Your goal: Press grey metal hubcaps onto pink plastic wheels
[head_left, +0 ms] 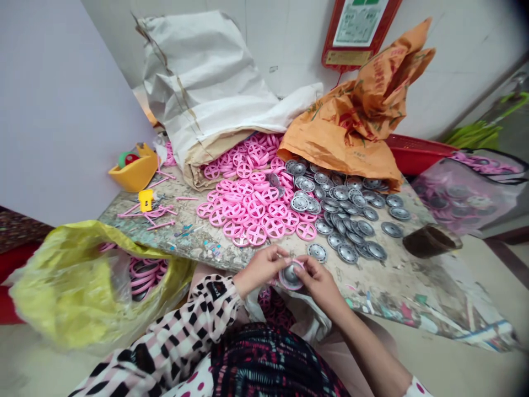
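We note left hand [261, 268] and right hand [322, 282] pinching a pink-rimmed grey disc [291, 274] at the surface's [397, 281] near edge, seemingly to steady it. Pink wheels [255, 208] and loose grey discs [349, 212] lie heaped beyond, likely for easy reach.

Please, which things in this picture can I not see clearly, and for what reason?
Head view:
Pink-and-grey wheel between left hand and right hand: underside faces away; fingers cover parts of its rim.
Framed sheet on the wall: cut off by the upper edge; print too small.
White sack: its cloth hides whatever lies deeper inside.
Right sleeve: mostly cut off by the lower edge.
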`<state>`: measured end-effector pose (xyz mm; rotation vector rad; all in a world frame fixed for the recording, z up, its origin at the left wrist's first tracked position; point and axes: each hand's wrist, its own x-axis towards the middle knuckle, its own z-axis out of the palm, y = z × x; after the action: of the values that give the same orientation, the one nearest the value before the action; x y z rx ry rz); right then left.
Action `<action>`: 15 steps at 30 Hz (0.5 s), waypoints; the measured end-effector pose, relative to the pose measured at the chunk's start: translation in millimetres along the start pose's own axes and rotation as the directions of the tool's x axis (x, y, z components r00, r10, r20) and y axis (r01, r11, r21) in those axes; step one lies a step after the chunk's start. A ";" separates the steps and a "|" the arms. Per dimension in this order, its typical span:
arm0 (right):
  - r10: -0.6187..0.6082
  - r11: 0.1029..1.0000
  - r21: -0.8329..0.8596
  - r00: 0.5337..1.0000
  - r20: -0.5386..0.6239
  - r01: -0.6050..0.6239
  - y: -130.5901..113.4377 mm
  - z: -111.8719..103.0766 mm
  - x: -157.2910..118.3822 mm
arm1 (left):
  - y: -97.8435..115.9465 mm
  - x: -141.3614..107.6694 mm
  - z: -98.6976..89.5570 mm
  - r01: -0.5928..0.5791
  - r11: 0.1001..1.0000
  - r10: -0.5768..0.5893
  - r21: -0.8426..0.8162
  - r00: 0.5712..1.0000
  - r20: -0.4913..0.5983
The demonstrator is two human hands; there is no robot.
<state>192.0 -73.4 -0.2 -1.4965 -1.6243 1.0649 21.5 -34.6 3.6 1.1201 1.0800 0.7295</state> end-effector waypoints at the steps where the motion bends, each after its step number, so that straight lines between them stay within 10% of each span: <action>1: -0.020 0.997 -0.078 0.999 0.040 0.023 2.8 -2.4 -4.9 | 0.7 2.3 -6.7 -0.062 0.981 0.073 0.183 0.996 -0.052; 5: -0.165 0.855 -0.503 0.986 -0.036 0.125 9.7 -19.6 -10.5 | 9.7 13.4 -26.8 -0.205 0.524 0.438 0.827 0.897 -0.055; 9: -0.281 0.573 -0.818 0.949 -0.140 0.050 13.6 -36.3 10.9 | 16.3 29.9 -27.1 -0.140 0.159 0.468 0.977 0.882 0.050; 12: -0.276 0.364 -0.930 0.959 -0.061 0.046 17.0 -43.2 24.7 | 17.0 39.7 -25.4 -0.162 0.090 0.461 0.983 0.882 0.103; 15: -0.265 0.303 -0.947 0.964 0.024 0.106 18.8 -48.8 26.8 | 16.8 40.5 -26.7 -0.267 0.240 0.503 0.933 0.857 0.116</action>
<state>240.7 -40.8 3.0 -1.8934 -2.4099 -0.3414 11.0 15.6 5.6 2.4751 1.4743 0.5742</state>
